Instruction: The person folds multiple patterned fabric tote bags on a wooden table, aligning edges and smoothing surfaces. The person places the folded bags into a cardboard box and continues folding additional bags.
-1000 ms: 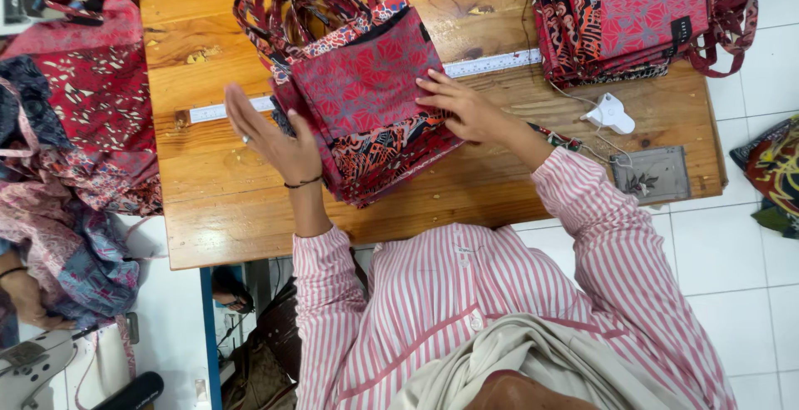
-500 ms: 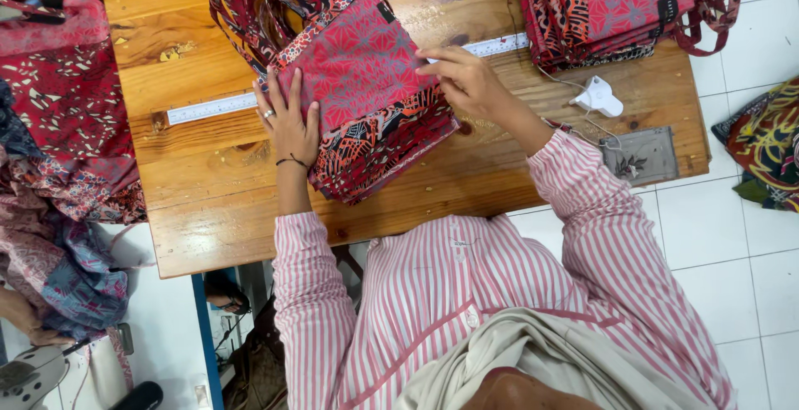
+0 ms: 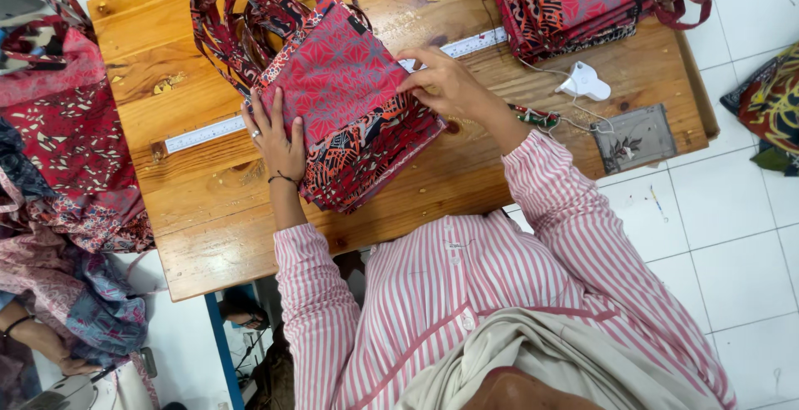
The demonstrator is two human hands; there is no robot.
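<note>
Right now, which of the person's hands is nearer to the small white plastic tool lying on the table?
Right. The right hand presses the stack of red patterned bags, on the side towards the white tool. The left hand rests on the stack's far edge, farther off.

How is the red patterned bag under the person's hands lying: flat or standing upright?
Flat: the bag lies atop a stack, both hands pressing it.

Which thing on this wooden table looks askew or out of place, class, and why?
The stack of red patterned bags lies at a slant across the ruler, covering its middle, not square with the table edge. The left hand and right hand press on its sides. Nothing looks spilled or damaged.
</note>
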